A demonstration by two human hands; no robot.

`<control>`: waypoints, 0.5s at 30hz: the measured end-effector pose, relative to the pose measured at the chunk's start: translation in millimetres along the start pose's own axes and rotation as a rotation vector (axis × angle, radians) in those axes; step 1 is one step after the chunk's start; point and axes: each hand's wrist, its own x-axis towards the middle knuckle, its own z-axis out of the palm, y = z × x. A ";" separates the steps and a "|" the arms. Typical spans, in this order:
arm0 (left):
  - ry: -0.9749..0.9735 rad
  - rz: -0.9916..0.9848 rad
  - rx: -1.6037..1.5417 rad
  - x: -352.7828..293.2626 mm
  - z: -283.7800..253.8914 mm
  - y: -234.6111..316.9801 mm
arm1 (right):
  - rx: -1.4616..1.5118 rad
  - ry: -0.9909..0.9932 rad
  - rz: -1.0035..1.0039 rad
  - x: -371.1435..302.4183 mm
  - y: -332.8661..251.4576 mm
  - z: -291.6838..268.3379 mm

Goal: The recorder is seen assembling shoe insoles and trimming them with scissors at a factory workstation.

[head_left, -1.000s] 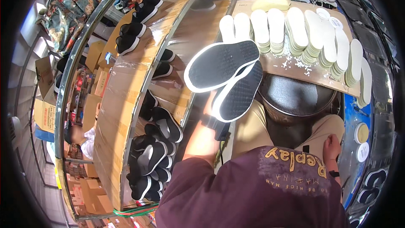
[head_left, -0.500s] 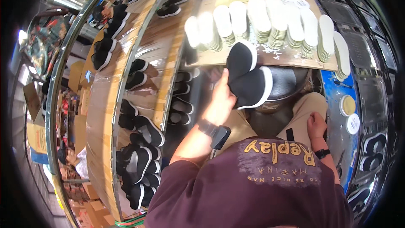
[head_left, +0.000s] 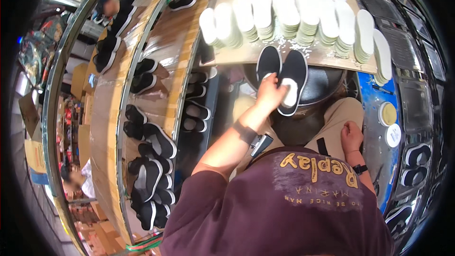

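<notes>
A pair of black slip-on shoes (head_left: 295,68) with white sole edges is in my left hand (head_left: 270,92), toes pointing away from me. My fingers and thumb grip them near the heel openings, where pale lining shows. Just past the toes, several stacks of white insoles (head_left: 286,7) stand on a light wooden board (head_left: 222,58) scattered with small white scraps. My right hand (head_left: 351,136) rests on my right thigh with its fingers curled closed, and no object shows in it.
On my left, a tiered rack (head_left: 111,128) carries more black shoes (head_left: 150,180). A dark round basin (head_left: 320,87) sits beneath the board's near edge. Along the right, a blue surface holds a yellow round lid (head_left: 387,114) and a white one (head_left: 393,135). Dark racking stands beyond.
My left hand has turned the shoes from soles partly sideways to upright, openings facing up, and shifted slightly right. My right hand stays on the thigh.
</notes>
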 end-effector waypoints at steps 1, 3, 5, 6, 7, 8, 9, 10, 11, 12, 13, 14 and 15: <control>0.016 0.361 0.346 -15.0 -14.2 24.0 | -0.037 0.041 -0.017 -2.1 6.2 0.5; -0.332 0.160 0.659 -36.2 -25.4 45.5 | -0.060 0.061 -0.061 -1.2 5.9 1.0; -0.398 0.179 0.797 -41.0 -13.2 26.3 | -0.049 -0.016 0.004 1.5 3.2 -1.9; -0.335 0.258 0.809 -39.0 -8.0 6.7 | -0.046 0.018 -0.047 1.2 6.6 1.8; -0.276 0.344 0.821 -36.0 -9.1 -2.9 | -0.046 0.006 -0.055 1.5 5.6 2.9; -0.273 0.330 0.819 -34.1 -11.5 -13.1 | -0.054 0.001 -0.063 2.0 3.3 2.2; -0.282 0.370 0.745 -33.0 -14.2 -23.4 | -0.062 -0.003 -0.071 2.3 1.3 3.1; -0.294 0.418 0.665 -32.9 -15.0 -24.9 | -0.069 -0.009 -0.073 1.7 5.3 4.2; -0.294 0.412 0.658 -39.2 -18.2 -28.6 | -0.086 -0.001 -0.081 1.2 9.3 6.3; -0.254 0.490 0.589 -52.1 -25.0 -34.7 | -0.102 0.007 -0.090 0.6 11.7 7.9; -0.213 0.568 0.522 -65.3 -34.8 -37.4 | -0.105 0.003 -0.093 1.5 10.6 8.6; -0.173 0.541 0.518 -82.5 -45.3 -38.9 | -0.088 0.001 -0.078 -0.1 9.1 7.1; -0.133 0.513 0.516 -100.0 -57.0 -41.6 | -0.069 -0.002 -0.063 -0.9 7.7 6.7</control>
